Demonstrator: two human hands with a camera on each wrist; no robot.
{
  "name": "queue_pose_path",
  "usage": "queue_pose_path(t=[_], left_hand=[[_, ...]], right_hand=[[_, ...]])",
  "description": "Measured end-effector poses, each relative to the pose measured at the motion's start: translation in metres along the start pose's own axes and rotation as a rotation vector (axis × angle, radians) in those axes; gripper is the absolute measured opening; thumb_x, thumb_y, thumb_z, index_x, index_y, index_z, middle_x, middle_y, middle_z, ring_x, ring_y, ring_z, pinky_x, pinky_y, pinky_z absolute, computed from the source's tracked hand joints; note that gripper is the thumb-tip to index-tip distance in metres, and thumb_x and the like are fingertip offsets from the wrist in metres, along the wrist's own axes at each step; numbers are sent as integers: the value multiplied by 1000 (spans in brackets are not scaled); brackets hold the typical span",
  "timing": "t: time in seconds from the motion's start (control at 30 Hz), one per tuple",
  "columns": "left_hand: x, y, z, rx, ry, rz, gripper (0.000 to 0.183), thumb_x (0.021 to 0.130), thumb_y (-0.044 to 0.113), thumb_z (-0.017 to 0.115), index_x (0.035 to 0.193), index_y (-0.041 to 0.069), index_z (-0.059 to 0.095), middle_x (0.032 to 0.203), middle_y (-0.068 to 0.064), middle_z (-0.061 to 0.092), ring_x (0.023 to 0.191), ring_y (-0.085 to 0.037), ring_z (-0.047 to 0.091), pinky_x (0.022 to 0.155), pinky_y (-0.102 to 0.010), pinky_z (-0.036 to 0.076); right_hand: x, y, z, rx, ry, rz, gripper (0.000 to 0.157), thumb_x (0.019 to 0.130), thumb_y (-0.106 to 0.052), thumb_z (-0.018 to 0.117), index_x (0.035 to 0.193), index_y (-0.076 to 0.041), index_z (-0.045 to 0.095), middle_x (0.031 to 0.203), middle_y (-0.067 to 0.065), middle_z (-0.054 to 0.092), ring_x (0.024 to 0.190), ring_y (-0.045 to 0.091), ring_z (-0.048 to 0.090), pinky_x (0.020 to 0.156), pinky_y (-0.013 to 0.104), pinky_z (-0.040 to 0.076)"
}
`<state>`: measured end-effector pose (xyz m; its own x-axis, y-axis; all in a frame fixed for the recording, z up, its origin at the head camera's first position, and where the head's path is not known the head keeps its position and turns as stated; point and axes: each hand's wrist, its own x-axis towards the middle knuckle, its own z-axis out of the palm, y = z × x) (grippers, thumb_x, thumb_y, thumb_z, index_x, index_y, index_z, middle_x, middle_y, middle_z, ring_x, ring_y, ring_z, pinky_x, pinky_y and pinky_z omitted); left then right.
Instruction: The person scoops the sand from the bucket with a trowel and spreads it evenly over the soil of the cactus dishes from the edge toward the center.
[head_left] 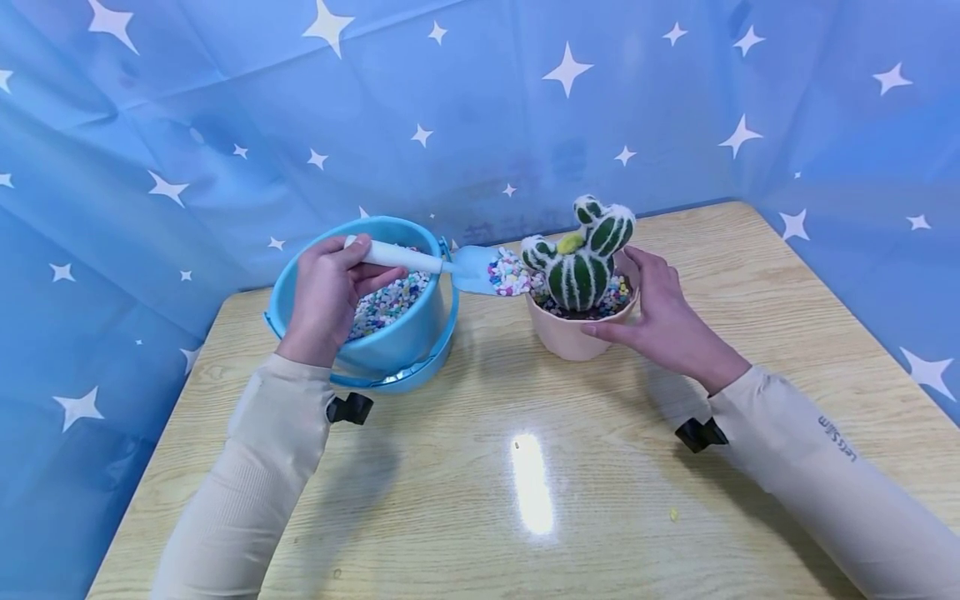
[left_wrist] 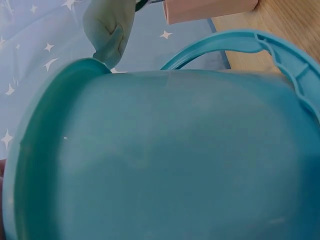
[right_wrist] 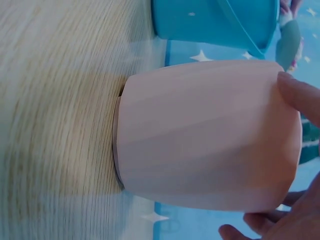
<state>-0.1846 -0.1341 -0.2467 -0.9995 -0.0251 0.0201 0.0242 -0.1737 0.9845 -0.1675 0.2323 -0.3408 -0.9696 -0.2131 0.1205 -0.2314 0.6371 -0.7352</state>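
Observation:
My left hand (head_left: 326, 287) grips the white handle of a small blue shovel (head_left: 471, 268) above the bucket. Colourful pebbles (head_left: 508, 273) lie on the blade, whose tip overlaps the left rim of a pink flowerpot (head_left: 567, 337) in the head view. A striped green cactus (head_left: 579, 279) with white fuzz and a yellow tuft stands in that pot, pebbles around its base. With thumb on the near side and fingers behind, my right hand (head_left: 656, 312) holds the pot at its rim. In the right wrist view the pot (right_wrist: 210, 135) stands upright on the table.
A light-blue bucket (head_left: 386, 354) with more coloured pebbles stands on the left of the wooden table (head_left: 450, 500), its handle hanging down in front. Behind is a blue curtain (head_left: 465, 100) with white stars. A small yellow bit (head_left: 673, 515) lies at the front right.

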Motion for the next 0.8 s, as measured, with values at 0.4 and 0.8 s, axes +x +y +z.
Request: queue_pose_path(t=[0.4, 0.8], left_hand=[[1, 0, 6, 31, -10, 15, 37, 104, 14, 50, 126, -15, 45, 118, -30, 56, 87, -27, 71, 85, -37, 58], [1, -3, 13, 79, -19, 47, 38, 105, 15, 49, 126, -17, 45, 117, -30, 57, 84, -27, 71, 81, -36, 60]], right_hand=[[-1, 1, -4, 22, -38, 5, 117, 81, -48, 80, 157, -10, 0, 160, 19, 4, 144, 39, 4, 110, 69, 22], [-2, 2, -2, 24, -34, 5, 114, 81, -48, 80, 158, -12, 4, 159, 17, 10, 143, 38, 7, 108, 70, 23]])
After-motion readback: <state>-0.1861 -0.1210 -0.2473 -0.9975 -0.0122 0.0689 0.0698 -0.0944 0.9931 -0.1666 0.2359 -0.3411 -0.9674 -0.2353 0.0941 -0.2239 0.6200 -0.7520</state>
